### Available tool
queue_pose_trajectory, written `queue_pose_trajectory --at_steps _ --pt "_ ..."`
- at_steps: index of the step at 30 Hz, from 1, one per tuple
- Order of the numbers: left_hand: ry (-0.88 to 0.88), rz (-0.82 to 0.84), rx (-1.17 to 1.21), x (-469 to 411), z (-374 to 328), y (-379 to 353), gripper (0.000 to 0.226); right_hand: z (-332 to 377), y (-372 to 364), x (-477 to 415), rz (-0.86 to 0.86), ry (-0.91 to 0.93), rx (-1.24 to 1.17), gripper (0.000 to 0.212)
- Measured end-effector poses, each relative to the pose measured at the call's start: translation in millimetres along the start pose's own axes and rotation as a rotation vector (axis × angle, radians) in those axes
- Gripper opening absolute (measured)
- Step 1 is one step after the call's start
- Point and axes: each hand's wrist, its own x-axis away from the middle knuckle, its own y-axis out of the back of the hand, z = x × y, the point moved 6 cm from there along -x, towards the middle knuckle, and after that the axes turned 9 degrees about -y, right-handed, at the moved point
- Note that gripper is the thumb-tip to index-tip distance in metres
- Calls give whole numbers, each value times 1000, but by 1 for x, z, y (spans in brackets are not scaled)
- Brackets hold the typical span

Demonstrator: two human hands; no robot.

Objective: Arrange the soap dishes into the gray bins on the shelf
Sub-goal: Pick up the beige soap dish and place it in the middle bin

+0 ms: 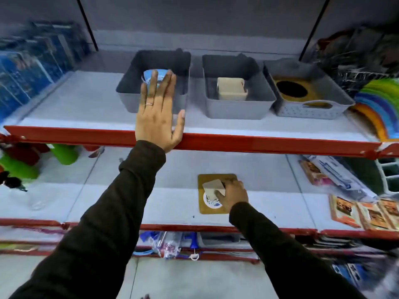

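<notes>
— So how far along does it look, starting with the big things?

— The upper shelf [86, 108] carries three gray bins in a row, and each one has something in it. The left bin [129, 91] holds a blue-and-white round dish [151, 75], the middle bin [237, 106] a cream square dish [232, 89], and the right bin [313, 108] a tan square dish with a dark round centre [291, 89]. I'd judge it roughly half done, since a small stack waits on the lower shelf [129, 190].

— What's in the stack?

— A tan square dish [203, 208] lies flat at the bottom, with a white-and-blue round piece [210, 202] on it and a beige block-shaped dish [212, 187] on top.

— And the hands?

— The left hand [157, 117] is flat, fingers spread and extended over the front wall of the left bin, grasping nothing (the blue dish sits just past the fingertips; I can't tell whether they touch it). The right hand [232, 196] is curled round the beige dish, thumb on its near face.

— Which way do things point?

— The beige dish is tilted, its long axis running from near right to far left. The tan one below sits square to the shelf edge. The cream dish stands on edge in the middle bin, broad face toward the camera.
</notes>
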Motion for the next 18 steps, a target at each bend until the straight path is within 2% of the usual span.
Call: queue_pose_trajectory --at_steps 2,5,9,13,18 --pt "10 -44 5 -2 2 1 74 -5 -13 -11 91 -122 11 60" --pt "3 -84 -19 0 2 -4 74 -5 -28 -18 132 -195 21 71" --pt "0 -104 -28 -2 4 -6 73 -11 -33 -26 118 -264 -73 67" --pt "24 -86 -47 -1 4 -7 73 -18 -28 -28 106 -339 -556 30" --pt "45 -41 -73 0 4 -5 74 -22 -7 3 225 -357 -1095 22"
